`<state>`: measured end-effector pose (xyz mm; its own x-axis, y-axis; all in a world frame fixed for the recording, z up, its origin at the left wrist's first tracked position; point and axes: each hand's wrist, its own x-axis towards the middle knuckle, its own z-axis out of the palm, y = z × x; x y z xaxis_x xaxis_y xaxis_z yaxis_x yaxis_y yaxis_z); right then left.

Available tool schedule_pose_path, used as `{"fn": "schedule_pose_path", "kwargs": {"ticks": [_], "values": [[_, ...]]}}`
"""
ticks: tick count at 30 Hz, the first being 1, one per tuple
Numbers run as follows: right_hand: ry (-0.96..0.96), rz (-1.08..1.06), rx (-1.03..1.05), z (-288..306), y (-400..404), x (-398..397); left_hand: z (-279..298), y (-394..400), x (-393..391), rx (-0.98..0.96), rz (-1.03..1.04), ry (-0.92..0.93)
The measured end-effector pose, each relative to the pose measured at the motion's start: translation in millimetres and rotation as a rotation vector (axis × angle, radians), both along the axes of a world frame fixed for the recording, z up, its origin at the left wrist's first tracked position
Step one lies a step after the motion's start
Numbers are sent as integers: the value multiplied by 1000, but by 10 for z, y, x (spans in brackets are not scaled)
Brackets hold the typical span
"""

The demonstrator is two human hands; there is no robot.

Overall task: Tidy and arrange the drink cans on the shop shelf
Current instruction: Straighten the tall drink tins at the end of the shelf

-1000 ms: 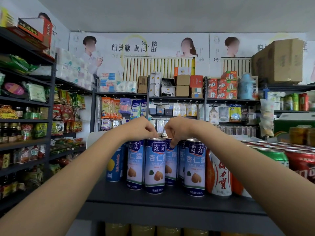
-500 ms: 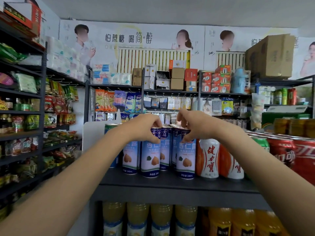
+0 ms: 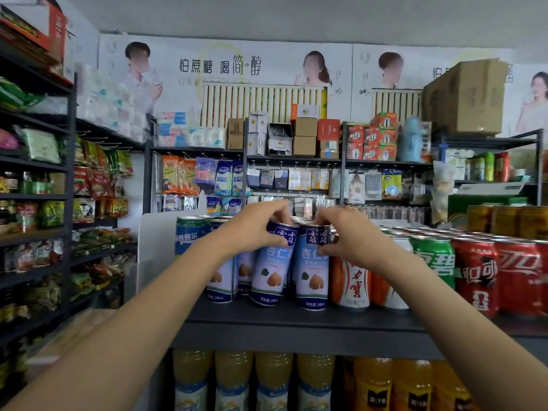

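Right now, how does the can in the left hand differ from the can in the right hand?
The left-hand can tilts, top leaning right, while the right-hand can stands upright. The left hand grips its can from the left side; the right hand grips from the right. Both wear the same blue-and-white apricot label and stand at the shelf front.

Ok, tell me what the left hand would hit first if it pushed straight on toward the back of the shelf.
The left hand grips the tilted blue almond-drink can near its top. Pushed straight back, it would probably meet the blue cans in the row behind first, though depth there is hard to judge.
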<state>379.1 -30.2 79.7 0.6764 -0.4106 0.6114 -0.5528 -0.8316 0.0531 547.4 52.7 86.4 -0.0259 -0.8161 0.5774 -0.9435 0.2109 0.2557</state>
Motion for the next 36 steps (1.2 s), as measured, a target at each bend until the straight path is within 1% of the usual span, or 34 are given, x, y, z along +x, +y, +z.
{"fn": "schedule_pose_path", "kwargs": {"ticks": [4,7,10,13,16,19,21,26,30,33,34,36], "values": [[-13,7,0,-29,-23,-7,-26,-37,57,-11,-25,214],[-35,21,-1,-31,-26,-12,-65,-94,24,-35,-21,263],[-79,57,11,-74,-22,-34,-62,-120,-12,-33,12,230],[-105,67,33,-188,-37,-49,-66,-89,-33,-15,42,144],[-75,22,-25,-327,-67,-43,-174,-68,-61,18,76,-23],[-43,7,-86,-365,-78,-53,-310,-42,-58,36,165,-225],[-22,8,-105,-343,-84,-57,-331,-44,-30,9,182,-284],[-18,24,-94,-316,-90,-34,-332,-67,-34,-3,143,-210],[-13,15,-113,-326,-116,-51,-394,-95,-28,-44,178,-247],[-15,20,-136,-351,-88,-57,-489,-64,-73,-119,197,-281],[-29,31,-144,-367,-65,-58,-516,-28,-85,-158,191,-262],[-112,82,-171,-396,13,-57,-539,84,-51,-289,161,-147]]}}
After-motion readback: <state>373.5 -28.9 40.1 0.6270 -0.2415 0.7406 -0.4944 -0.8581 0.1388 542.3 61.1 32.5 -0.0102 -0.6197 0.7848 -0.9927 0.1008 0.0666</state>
